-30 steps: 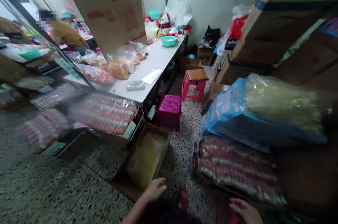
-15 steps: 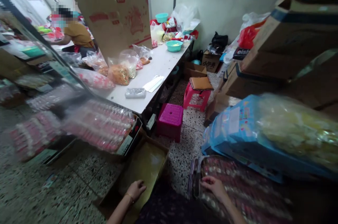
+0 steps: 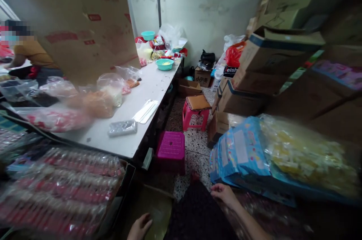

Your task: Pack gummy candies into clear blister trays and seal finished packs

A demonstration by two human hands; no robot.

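Low at the bottom of the view, my left hand [image 3: 140, 226] hangs loosely curled over an open cardboard box [image 3: 158, 206] with a yellowish lining. No object shows in it, and its thumb and fingers are apart. My right hand [image 3: 224, 194] hovers beside a blue printed bag [image 3: 240, 149], its fingers loosely bent with nothing visible between them. Partly behind that forearm lies a tray of wrapped items [image 3: 263, 210], dark and blurred. Between the hands are my dark-clothed legs [image 3: 195, 210] and one foot.
A magenta stool [image 3: 171, 147] and a pink stool [image 3: 195, 113] stand along the aisle. To the left, a white table [image 3: 147, 87] bears bags and a green basin [image 3: 164, 64]. Stacked cartons [image 3: 271, 51] rise at right. Pink packed goods [image 3: 65, 191] fill boxes at left. A person [image 3: 31, 55] sits beyond.
My view has moved forward and turned, so the table and stools look nearer and the person sits farther left. My right hand is now nearer the blue bag. Both hands stay low.
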